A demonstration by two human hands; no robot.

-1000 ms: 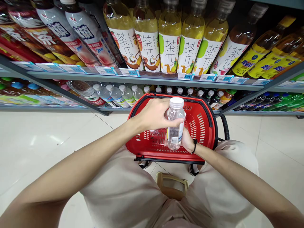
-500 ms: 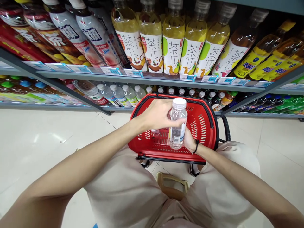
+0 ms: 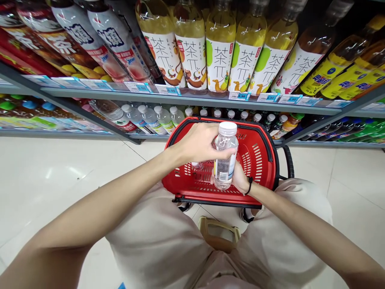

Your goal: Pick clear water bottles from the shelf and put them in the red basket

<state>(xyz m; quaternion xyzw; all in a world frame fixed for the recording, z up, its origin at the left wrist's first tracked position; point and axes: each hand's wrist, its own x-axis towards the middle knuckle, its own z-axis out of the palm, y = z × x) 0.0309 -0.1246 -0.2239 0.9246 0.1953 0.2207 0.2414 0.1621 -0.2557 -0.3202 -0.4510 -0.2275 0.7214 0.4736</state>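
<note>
Yellow tea bottles (image 3: 221,44) stand in a row on the grey shelf (image 3: 207,99), with price tags (image 3: 239,95) along its front edge. Below that shelf, small white-capped bottles (image 3: 152,117) line up above the pale floor (image 3: 60,168).

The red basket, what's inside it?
Over the red basket, the left hand and right hand hold a clear bottle. Below them one small clear item shows, too hidden to name. Hands and bottle cover part of its floor.

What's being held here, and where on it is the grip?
A clear bottle, upright: left hand wraps its upper body, right hand grips its lower part.
</note>
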